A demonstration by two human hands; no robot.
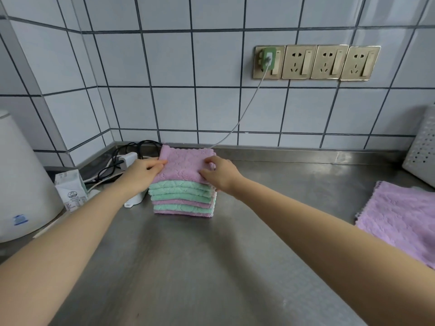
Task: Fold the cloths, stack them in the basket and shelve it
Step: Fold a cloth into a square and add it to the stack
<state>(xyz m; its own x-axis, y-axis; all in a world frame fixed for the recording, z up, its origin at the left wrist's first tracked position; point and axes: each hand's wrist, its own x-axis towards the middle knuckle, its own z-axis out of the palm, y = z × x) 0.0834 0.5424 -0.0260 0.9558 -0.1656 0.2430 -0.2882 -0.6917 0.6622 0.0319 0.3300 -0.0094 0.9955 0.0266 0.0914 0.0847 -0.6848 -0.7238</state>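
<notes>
Steel counter (211, 267) under a tiled wall, and your hands meet at the stack (183, 201) of folded cloths near the back. Your left hand (141, 172) lies on the left edge of the top purple cloth (184, 164), fingers nearly straight, thumb under the edge. Your right hand (220, 174) curls its fingertips on the right edge, bunching it. Well off to the right of that hand, a flat purple cloth (400, 220) lies unfolded, with a white perforated basket (421, 149) behind it.
</notes>
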